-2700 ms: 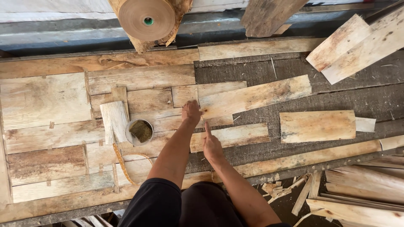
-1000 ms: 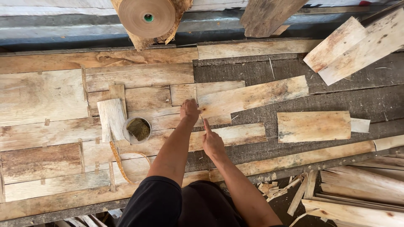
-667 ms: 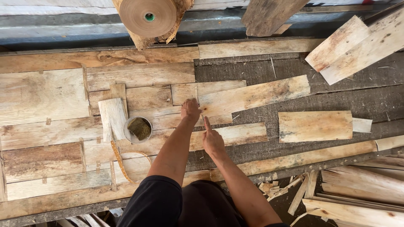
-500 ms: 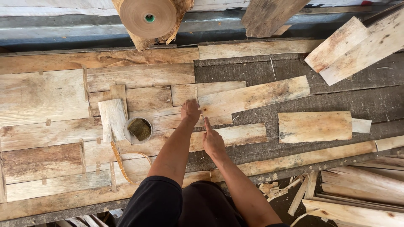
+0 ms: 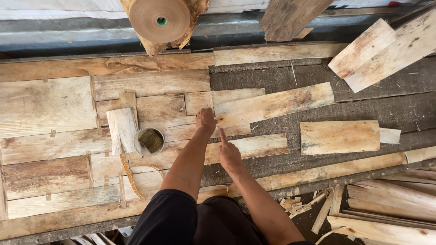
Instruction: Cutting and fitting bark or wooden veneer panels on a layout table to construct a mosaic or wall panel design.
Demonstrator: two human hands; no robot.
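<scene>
A person leans over a dark, rough tabletop [image 5: 363,109] covered with thin pale wood veneer sheets. The left hand [image 5: 205,121] presses down, fingers together and curled, on the near-left end of a long pale veneer strip [image 5: 277,106] that runs slantwise toward the far right edge. The right hand [image 5: 228,153] rests just beside it on another long veneer strip [image 5: 254,147], index finger stretched out toward the first strip, the other fingers folded. A small round metal bowl holding a greenish sponge [image 5: 149,141] sits left of the hands. A brown paper tape roll [image 5: 160,19] hangs at the far edge.
</scene>
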